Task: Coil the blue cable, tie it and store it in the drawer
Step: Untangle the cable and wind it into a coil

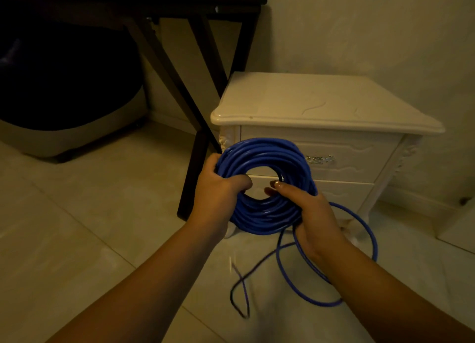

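A thick coil of blue cable (264, 157) is held up in front of a white nightstand. My left hand (218, 188) grips the coil's left side, thumb through the centre hole. My right hand (312, 214) grips the lower right side, thumb laid over the strands. A loose tail of the blue cable (359, 239) hangs below my right hand and loops over the floor. The nightstand's upper drawer (354, 149) with a silver handle (320, 159) sits shut just behind the coil.
The white nightstand (321, 103) stands against the wall. A dark table leg (192, 173) and frame stand left of it. A dark round-bottomed object (64, 126) sits under the table. A thin dark cord (240, 294) lies on the tiled floor.
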Tool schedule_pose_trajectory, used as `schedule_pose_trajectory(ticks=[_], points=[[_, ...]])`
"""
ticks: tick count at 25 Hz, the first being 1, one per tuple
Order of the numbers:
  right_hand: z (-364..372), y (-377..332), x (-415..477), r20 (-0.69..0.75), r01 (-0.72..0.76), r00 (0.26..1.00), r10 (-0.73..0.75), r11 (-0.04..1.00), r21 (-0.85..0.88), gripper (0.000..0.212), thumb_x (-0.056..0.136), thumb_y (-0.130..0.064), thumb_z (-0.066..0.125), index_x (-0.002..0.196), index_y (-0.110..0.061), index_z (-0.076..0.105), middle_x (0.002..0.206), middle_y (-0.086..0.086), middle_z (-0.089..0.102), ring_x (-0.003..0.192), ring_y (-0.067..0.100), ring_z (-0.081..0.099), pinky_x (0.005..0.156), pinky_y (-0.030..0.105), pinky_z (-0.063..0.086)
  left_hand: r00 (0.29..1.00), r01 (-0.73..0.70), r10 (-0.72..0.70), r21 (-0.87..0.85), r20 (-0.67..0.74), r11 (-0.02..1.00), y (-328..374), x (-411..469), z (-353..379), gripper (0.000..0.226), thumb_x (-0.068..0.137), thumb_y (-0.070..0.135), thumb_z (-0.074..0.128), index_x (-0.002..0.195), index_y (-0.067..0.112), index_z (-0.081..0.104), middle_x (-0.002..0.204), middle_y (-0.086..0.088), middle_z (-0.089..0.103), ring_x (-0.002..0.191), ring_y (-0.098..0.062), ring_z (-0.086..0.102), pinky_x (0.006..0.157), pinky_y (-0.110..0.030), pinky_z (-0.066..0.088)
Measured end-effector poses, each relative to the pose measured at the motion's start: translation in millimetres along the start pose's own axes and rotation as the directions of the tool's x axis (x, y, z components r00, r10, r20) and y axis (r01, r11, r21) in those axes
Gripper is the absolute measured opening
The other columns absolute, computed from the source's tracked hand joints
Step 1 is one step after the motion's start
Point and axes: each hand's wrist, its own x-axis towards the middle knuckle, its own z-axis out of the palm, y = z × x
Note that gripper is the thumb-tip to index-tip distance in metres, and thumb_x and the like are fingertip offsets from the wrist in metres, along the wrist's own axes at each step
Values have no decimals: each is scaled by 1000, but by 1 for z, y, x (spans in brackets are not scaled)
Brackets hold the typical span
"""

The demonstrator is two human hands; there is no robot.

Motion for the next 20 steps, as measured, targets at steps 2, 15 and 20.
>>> schedule_pose_trajectory(ticks=[2,15,20], points=[[2,3,-1,-11,-19,1000,21,993,113,69,54,-24,79,119,-7,62,103,16,70,98,28,69,87,44,55,999,43,-45,-96,-21,994,-6,-3,1,32,71,-9,64,94,11,57,75,-11,52,69,-30,54,64,-43,43],[-12,-27,4,-74,103,989,-129,952,-288,42,70,6,70,106,-14,60,92,18,65,84,31,68,70,40,59,985,118,-108,-68,135,991,-8,-19,9,60,72,-2,75,123,21,54,104,-6,67,93,-16,69,78,-32,57],[-8,-40,-7,286,335,941,-178,596,-730,47,69,0,72,99,-32,55,84,-9,63,69,-1,61,57,13,49,904,-209,23,395,427,895,7,-5,-12,85,70,-1,80,137,36,42,122,10,60,98,-1,66,81,-22,56]])
